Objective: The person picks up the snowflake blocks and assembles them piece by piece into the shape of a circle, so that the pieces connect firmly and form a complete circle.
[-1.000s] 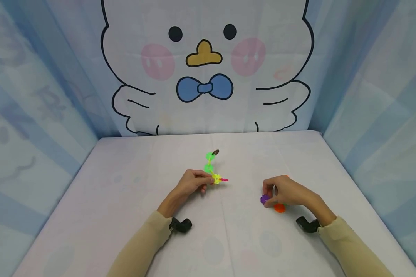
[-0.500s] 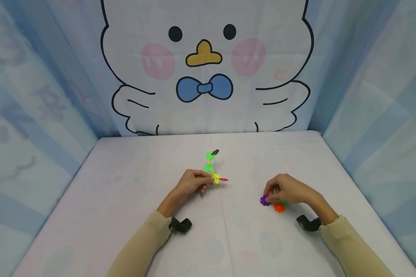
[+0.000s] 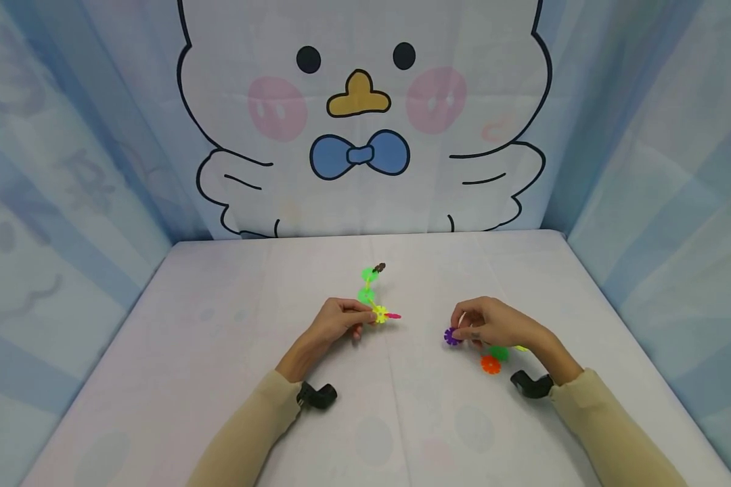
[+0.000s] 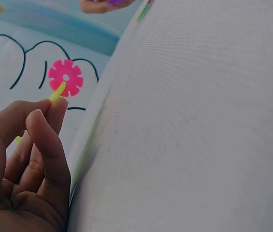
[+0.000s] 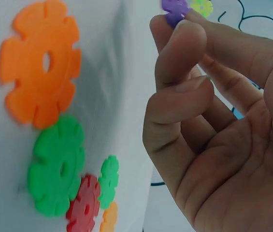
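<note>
My left hand [image 3: 341,320] pinches a yellow notched disc [image 3: 380,314], a snowflake-style building piece, between thumb and fingers. A pink disc [image 4: 65,78] is slotted onto it, seen face-on in the left wrist view. Beyond, the joined pieces run on through a green disc [image 3: 367,295] and a second one to a brown disc [image 3: 379,268] at the far end. My right hand [image 3: 497,320] pinches a purple notched disc [image 3: 451,336] by its edge, to the right of that chain. Its other fingers curl in toward the palm.
Under and beside my right hand lie loose discs: an orange disc [image 3: 490,365], a green disc [image 5: 59,166], a red disc [image 5: 84,205] and several more. A patterned curtain [image 3: 365,196] stands behind the white tabletop [image 3: 207,338], with blue curtains at both sides.
My right hand has lifted the purple disc off the spot by the orange disc and moved it left and farther away. More of the loose green disc shows now. The left hand stays put.
</note>
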`<state>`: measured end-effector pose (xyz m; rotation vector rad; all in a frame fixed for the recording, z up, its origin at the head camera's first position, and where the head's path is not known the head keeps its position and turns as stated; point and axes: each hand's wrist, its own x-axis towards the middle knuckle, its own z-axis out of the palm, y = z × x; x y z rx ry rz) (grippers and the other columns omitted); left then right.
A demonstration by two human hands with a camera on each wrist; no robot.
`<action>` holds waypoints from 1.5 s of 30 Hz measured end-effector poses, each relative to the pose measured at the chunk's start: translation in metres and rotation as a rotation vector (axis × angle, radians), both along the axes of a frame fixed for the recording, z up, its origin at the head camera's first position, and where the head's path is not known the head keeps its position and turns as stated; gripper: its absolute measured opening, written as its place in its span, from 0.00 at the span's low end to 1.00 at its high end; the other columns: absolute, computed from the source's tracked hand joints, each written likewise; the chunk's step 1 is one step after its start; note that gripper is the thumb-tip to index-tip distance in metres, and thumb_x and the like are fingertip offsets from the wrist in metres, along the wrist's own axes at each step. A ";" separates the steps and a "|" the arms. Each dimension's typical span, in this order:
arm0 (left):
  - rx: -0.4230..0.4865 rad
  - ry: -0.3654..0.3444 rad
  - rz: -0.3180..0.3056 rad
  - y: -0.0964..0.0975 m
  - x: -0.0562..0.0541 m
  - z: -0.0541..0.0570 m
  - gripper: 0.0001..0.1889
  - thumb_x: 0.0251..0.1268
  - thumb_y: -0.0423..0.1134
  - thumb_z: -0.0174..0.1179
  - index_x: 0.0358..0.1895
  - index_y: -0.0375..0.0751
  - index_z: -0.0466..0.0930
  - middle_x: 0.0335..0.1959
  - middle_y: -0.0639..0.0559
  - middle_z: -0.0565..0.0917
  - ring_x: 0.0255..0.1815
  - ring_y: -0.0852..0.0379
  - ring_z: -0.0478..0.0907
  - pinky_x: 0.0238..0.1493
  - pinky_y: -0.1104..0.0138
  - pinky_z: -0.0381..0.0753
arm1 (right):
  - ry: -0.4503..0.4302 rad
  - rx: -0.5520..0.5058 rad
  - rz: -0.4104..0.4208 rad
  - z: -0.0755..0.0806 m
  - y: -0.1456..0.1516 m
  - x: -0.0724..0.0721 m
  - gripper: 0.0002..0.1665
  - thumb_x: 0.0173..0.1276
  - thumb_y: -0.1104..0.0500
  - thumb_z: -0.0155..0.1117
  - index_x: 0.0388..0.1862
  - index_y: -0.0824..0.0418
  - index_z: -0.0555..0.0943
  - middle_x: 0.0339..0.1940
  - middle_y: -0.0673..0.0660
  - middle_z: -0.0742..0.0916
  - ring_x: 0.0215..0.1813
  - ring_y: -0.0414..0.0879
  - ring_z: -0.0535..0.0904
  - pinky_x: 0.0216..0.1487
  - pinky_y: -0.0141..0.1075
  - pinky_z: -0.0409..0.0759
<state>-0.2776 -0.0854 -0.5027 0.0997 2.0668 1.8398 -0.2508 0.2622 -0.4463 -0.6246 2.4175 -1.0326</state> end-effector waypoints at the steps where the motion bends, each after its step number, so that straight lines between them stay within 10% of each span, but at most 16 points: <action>1: 0.001 -0.001 -0.001 0.000 0.000 0.000 0.10 0.65 0.37 0.74 0.46 0.36 0.91 0.31 0.52 0.92 0.20 0.63 0.76 0.26 0.73 0.80 | -0.001 -0.003 -0.014 -0.001 -0.001 -0.001 0.08 0.73 0.55 0.73 0.44 0.58 0.84 0.27 0.60 0.86 0.25 0.48 0.79 0.27 0.32 0.78; 45: -0.008 0.010 -0.001 0.001 0.001 0.000 0.09 0.66 0.36 0.74 0.45 0.35 0.92 0.30 0.53 0.91 0.20 0.63 0.76 0.26 0.72 0.80 | 0.039 -0.105 -0.116 -0.019 -0.075 -0.025 0.07 0.75 0.58 0.71 0.46 0.60 0.88 0.28 0.56 0.89 0.25 0.44 0.77 0.26 0.31 0.73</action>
